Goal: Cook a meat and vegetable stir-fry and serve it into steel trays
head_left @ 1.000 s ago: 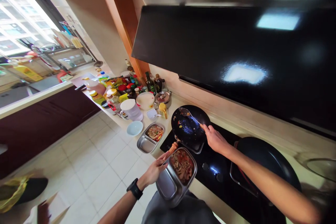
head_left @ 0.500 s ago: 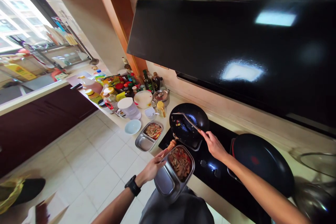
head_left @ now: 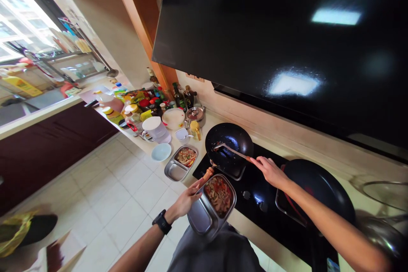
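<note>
My left hand (head_left: pixel 186 200), with a black watch at the wrist, is closed on the side of a steel divided tray (head_left: pixel 200 217). One compartment holds cooked sliced food (head_left: pixel 219 195); the other looks bare. The wooden handle (head_left: pixel 208 174) of a black wok (head_left: pixel 236 136) comes down right beside these fingers; whether they also touch it I cannot tell. My right hand (head_left: pixel 267 171) grips the end of a spatula (head_left: pixel 235 151), whose metal head lies inside the wok, by small food scraps. The wok sits on the black cooktop.
A second steel divided tray (head_left: pixel 176 171) with food stands left of the wok, near a pale blue bowl (head_left: pixel 161 152) and a water pitcher (head_left: pixel 156 129). Bottles and jars crowd the counter behind. A large dark pan (head_left: pixel 321 191) lies right; the range hood (head_left: pixel 242 46) slopes overhead.
The spatula head has shifted right and lower within the wok, and my right hand has moved a little to the right. My left hand and its tray stay nearly in place.
</note>
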Available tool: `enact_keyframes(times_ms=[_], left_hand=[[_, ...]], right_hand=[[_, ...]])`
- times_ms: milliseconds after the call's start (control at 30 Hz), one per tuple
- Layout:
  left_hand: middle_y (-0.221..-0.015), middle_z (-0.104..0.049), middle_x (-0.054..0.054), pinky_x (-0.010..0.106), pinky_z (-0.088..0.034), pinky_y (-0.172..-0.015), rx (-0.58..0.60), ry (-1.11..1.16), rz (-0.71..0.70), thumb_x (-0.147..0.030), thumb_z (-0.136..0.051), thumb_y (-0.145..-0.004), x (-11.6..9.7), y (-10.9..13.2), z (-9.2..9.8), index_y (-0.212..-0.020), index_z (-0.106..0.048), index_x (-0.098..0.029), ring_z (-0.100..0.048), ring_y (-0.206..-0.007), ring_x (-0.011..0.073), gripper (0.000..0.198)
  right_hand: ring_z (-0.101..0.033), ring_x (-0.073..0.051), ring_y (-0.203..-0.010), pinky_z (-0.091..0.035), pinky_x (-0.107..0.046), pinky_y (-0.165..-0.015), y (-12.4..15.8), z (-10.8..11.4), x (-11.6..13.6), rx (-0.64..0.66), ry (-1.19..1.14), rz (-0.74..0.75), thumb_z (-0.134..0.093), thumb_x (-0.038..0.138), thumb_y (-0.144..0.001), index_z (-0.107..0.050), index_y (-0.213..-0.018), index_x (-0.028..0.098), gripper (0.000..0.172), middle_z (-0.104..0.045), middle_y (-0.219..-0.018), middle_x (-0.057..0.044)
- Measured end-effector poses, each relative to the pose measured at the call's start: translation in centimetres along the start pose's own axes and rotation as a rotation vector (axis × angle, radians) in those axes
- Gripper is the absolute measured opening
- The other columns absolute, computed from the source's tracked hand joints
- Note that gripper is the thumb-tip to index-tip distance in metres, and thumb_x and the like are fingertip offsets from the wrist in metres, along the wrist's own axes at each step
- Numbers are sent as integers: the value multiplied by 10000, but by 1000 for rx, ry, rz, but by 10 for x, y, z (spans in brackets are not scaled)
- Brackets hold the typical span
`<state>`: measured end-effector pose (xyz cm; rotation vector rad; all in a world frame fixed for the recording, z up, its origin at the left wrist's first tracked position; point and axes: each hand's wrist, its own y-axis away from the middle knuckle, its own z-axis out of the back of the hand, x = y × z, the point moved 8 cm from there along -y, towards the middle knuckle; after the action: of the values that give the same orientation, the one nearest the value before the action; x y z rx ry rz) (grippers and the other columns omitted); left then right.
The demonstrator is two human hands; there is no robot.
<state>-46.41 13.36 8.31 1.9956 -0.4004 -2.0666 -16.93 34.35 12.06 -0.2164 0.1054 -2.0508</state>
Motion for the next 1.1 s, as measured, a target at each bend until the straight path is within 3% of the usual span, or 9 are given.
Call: enact_keyframes(times_ms=[100, 233, 333, 467, 533, 633, 733, 900, 1100], left_hand=[[-1673, -364, 70, 513, -104, -1325, 14, 7, -7, -489, -737, -880, 1, 0, -1, -1285, -761, -218, -249, -1582, 365, 488], [-1669, -373, 53, 505, -86, -1325, 13, 67, -26, -488, -739, -880, 2, 0, 0, -1254, -777, -238, -255, -1581, 359, 451], [-1665, -379, 63, 499, -87, -1323, 7, 64, -22, -505, -739, -878, 3, 0, 1, -1239, -783, -227, -260, -1579, 357, 458], [-1675, -360, 76, 504, -115, -1318, 2, 23, 6, -519, -741, -873, 6, 0, 2, -1249, -777, -219, -275, -1574, 356, 482], [-1669, -373, 78, 503, -128, -1315, -1, 34, 6, -526, -749, -863, 6, 0, 2, -1242, -781, -221, -287, -1569, 360, 488], [-1626, -453, 88, 494, -134, -1314, 5, 77, -26, -525, -757, -851, 3, 0, 1, -1245, -782, -227, -311, -1559, 359, 495], [-1594, -498, 104, 489, -121, -1316, 16, 101, -53, -521, -757, -850, 0, 0, 1, -1281, -765, -228, -310, -1560, 356, 522], [-1639, -436, 92, 506, -105, -1316, 19, 65, 5, -526, -737, -873, 2, 1, 1, -1302, -749, -237, -282, -1571, 357, 517], [-1630, -453, 79, 490, -105, -1323, 25, 106, -14, -482, -740, -878, -11, 3, -1, -1264, -772, -228, -287, -1569, 359, 463]], right_hand=[[-604, -250, -979, -535, -389, -849, -6, 12, -2, 7, 48, -42, -339, -62, -863, -433, -1582, 169, 761, -602, -1155, -148], [-610, -258, -910, -553, -419, -855, -19, 18, 23, 62, 118, -71, -333, -62, -869, -455, -1554, 88, 712, -610, -1104, -164], [-625, -244, -878, -557, -405, -843, -19, 26, 33, 119, 59, -58, -354, -44, -878, -460, -1568, 137, 721, -628, -1093, -148], [-657, -217, -919, -544, -343, -844, -17, 55, -13, 146, -272, -258, -432, 121, -962, -592, -1485, 227, 557, -669, -1140, -124], [-649, -195, -819, -526, -303, -731, -19, 67, -48, 191, -499, -447, -529, 252, -964, -689, -1376, 225, 442, -709, -1043, -102], [-424, -89, -500, -300, -228, -453, -23, 74, -82, 367, -852, -728, -684, 464, -901, -765, -1232, 189, 438, -678, -804, -47], [-203, -31, -449, -87, -232, -417, -29, 76, -94, 569, -1021, -888, -787, 538, -823, -798, -1132, 149, 497, -609, -700, -21], [-160, -8, -448, -38, -210, -399, -42, 45, -95, 766, -1074, -947, -852, 405, -795, -802, -1111, 136, 418, -585, -670, -11], [-314, -20, -450, -169, -151, -381, -41, -27, -89, 541, -1320, -935, -778, 267, -826, -757, -1235, 186, 417, -602, -691, 7]])
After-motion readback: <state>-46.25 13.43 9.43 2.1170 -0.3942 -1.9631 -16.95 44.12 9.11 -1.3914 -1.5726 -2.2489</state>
